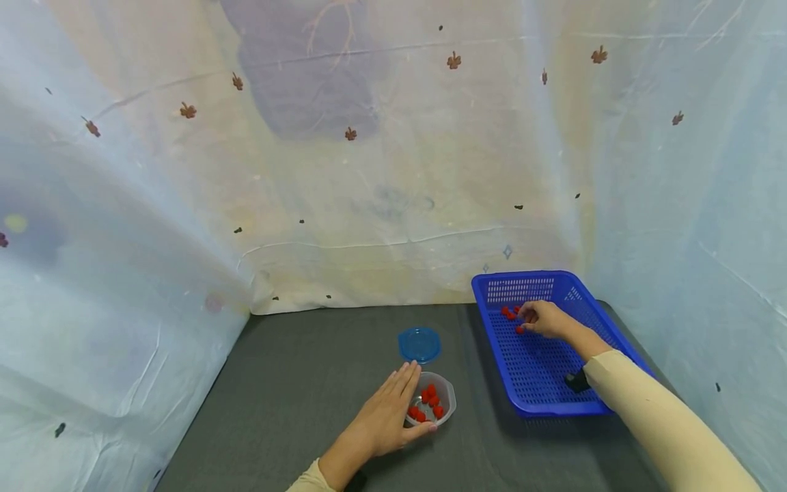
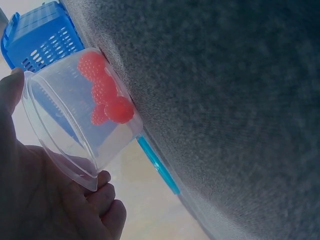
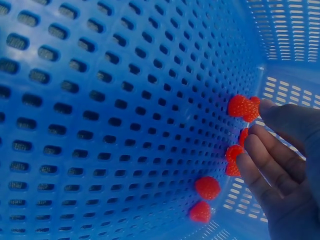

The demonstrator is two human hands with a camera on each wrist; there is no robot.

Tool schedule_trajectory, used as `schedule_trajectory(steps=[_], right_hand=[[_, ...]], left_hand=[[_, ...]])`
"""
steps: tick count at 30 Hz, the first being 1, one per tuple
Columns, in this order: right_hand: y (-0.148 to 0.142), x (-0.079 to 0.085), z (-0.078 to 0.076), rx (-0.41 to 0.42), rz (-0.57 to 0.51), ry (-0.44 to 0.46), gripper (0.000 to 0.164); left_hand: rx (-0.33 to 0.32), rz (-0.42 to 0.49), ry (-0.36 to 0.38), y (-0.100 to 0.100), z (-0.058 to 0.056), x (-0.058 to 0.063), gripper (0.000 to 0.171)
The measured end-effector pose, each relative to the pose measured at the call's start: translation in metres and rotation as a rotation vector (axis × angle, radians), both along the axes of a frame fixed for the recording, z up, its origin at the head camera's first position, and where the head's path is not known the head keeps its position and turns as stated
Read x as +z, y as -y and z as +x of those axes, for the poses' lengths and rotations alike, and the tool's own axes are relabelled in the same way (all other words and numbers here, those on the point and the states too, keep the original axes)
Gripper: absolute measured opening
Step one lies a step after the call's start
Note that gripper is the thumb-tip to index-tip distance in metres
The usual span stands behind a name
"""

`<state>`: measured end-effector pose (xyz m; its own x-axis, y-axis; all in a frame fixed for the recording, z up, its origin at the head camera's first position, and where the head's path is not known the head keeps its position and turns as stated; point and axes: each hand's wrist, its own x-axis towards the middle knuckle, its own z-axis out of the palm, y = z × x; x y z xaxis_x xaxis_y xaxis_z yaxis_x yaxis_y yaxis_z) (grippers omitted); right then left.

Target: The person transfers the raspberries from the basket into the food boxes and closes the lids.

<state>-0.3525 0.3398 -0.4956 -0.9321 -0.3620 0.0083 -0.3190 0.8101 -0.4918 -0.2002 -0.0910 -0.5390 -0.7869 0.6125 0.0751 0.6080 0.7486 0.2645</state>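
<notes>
My left hand (image 1: 386,415) lies against a clear plastic container (image 1: 451,395), fingers extended along its left side and thumb at the near rim. Several red raspberries (image 2: 104,92) rest on the container's bottom. A round blue lid (image 1: 419,344) lies flat just beyond it. Over on the right, my right hand (image 1: 546,318) reaches into a blue perforated basket (image 1: 505,362). Several more raspberries (image 3: 207,188) are at the basket's far end. In the right wrist view, the thumb and fingers stand apart beside the raspberries, and no raspberry is visibly gripped.
A dark grey cloth (image 1: 277,389) covers the tabletop. Pale patterned sheeting (image 1: 369,205) hangs behind the table and along both sides. The basket's raised walls stand around the right hand, close to the right-hand sheet.
</notes>
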Motion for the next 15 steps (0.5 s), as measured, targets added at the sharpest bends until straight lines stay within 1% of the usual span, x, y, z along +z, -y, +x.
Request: schedule_trajectory(steps=[4, 8, 15], right_hand=[[0.0005, -0.001, -0.001, 0.011, 0.021, 0.016, 0.021], [0.0026, 0.002, 0.0019, 0.035, 0.026, 0.041, 0.022], [0.0083, 0.0053, 0.0048, 0.038, 0.063, 0.081, 0.025]], left_hand=[[-0.002, 0.0, -0.001, 0.0002, 0.0006, -0.0003, 0.106], [-0.003, -0.002, -0.007, 0.0, 0.001, -0.0008, 0.105], [-0.012, -0.002, -0.023, 0.0009, 0.0004, -0.0016, 0.106]])
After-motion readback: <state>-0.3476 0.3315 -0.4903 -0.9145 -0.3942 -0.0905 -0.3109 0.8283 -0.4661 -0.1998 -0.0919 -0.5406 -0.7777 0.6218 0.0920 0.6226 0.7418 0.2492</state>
